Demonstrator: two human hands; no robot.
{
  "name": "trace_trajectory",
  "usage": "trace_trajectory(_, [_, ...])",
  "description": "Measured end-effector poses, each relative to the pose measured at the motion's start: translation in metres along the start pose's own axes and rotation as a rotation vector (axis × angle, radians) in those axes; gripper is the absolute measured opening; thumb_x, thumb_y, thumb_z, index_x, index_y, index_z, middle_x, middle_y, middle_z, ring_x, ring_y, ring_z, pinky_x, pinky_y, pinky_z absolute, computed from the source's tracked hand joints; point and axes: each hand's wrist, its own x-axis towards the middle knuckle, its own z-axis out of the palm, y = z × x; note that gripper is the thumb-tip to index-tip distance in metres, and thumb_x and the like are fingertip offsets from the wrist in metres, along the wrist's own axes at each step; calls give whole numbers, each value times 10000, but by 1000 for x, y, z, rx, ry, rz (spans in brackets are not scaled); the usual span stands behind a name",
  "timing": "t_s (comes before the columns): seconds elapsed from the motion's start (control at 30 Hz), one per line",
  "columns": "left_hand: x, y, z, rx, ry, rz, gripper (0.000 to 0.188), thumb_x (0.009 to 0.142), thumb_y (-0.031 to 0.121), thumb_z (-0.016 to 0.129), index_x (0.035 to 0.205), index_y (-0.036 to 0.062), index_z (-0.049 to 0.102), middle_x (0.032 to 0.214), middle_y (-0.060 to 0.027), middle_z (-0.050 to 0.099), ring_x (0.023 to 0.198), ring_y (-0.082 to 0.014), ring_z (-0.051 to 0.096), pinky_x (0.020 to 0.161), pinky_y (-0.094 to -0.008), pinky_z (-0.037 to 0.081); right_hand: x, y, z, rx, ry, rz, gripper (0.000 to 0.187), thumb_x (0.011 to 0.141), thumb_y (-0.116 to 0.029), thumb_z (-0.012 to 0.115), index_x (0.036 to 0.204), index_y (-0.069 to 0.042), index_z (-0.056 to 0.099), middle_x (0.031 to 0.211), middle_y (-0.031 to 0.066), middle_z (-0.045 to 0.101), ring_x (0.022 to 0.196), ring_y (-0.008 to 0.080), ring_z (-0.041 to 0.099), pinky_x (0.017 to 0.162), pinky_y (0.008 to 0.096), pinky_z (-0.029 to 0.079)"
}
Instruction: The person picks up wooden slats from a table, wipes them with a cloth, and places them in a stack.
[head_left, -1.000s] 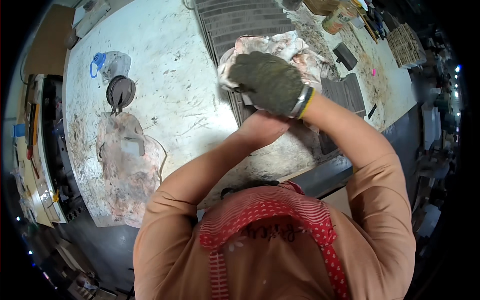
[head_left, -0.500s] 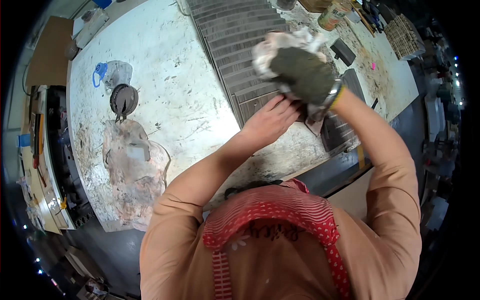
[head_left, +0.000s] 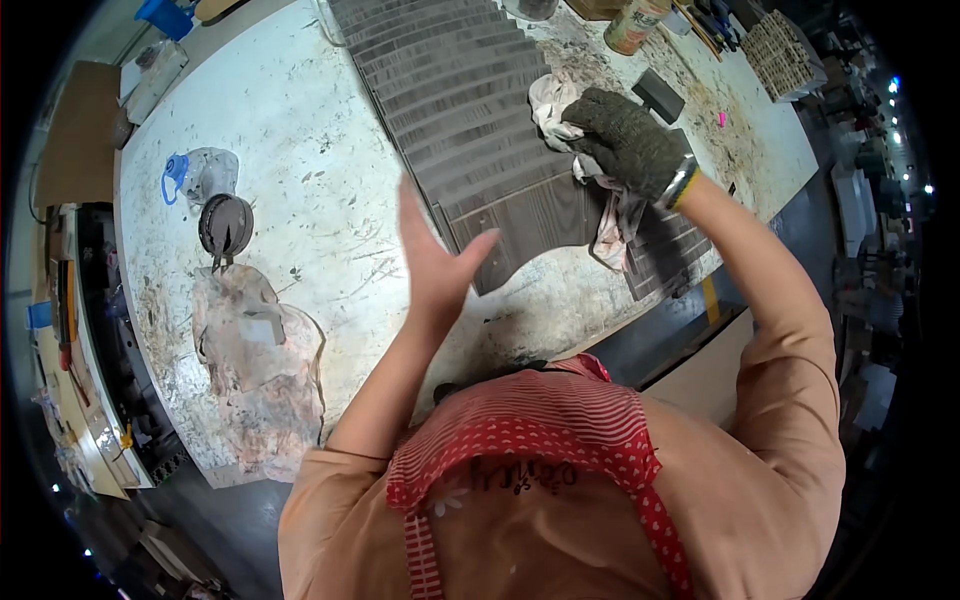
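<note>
A dark grey-brown slatted wooden panel (head_left: 450, 100) lies across the worktable, with a smooth board at its near end curved along the edge. Beside that panel's left edge is my bare left hand (head_left: 436, 262), thumb apart from the fingers and nothing in it; the fingers are a little blurred. My right hand (head_left: 632, 145) wears a dark, stained work glove and grips a whitish stained rag (head_left: 553, 108) at the panel's right edge. Part of the rag hangs below the glove. A second, smaller dark slatted piece (head_left: 668, 258) lies under and beside the right wrist.
On the left of the white table (head_left: 310, 120) are a round tin of dark paste (head_left: 226, 225), a clear bottle with a blue handle (head_left: 176, 180) and a stained cloth (head_left: 255, 380). A dark block (head_left: 659, 96), a jar (head_left: 634, 26) and a wicker basket (head_left: 783, 60) stand far right.
My left hand has left the panel's near end and moved left, its fingers spreading. My gloved right hand with the rag has shifted slightly along the right edge. The whole view has shifted a little.
</note>
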Motion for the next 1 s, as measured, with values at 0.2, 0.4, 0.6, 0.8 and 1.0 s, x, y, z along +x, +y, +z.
trace_trajectory(0.2, [0, -15, 22, -93, 59, 25, 1074, 700, 152, 794, 1473, -98, 92, 1503, -295, 200, 1408, -397, 220, 1165, -420, 182, 25, -44, 40, 95, -22, -90, 253, 761, -120, 639, 1009, -76, 645, 1007, 133, 626, 946, 300, 614, 889, 393, 476])
trace_trajectory(0.4, [0, -33, 18, 200, 26, 25, 956, 725, 79, 761, 1459, -79, 169, 1387, -250, 392, 1264, -340, 438, 1069, -374, 342, 53, -75, 52, 221, -65, -186, 286, 805, -168, 607, 1075, -72, 618, 1088, 139, 619, 1003, 300, 603, 933, 422, 458])
trace_trajectory(0.6, [4, -19, 22, 23, 58, 75, 1077, 690, 142, 812, 1471, -98, 111, 1523, -294, 187, 1423, -408, 203, 1174, -425, 184, -17, 39, 1, 385, -233, 697, 473, 726, -61, 751, 1170, -58, 587, 1058, 135, 616, 933, 310, 622, 828, 389, 522])
trace_trajectory(0.8, [1, -23, 19, -50, 66, 66, 1054, 708, 97, 781, 1479, -91, 87, 1487, -271, 250, 1376, -359, 289, 1142, -393, 237, 17, 28, -19, 244, -147, 337, 313, 813, -80, 658, 1123, -59, 620, 1077, 146, 631, 1015, 321, 611, 878, 371, 492])
trace_trajectory(1.0, [-1, -16, 22, -118, 43, -3, 1085, 701, 157, 792, 1473, -106, 77, 1520, -295, 187, 1424, -385, 214, 1168, -398, 192, 28, -8, 38, 104, -129, 20, 377, 741, -55, 620, 1113, -118, 626, 1070, 116, 639, 988, 314, 607, 869, 430, 475])
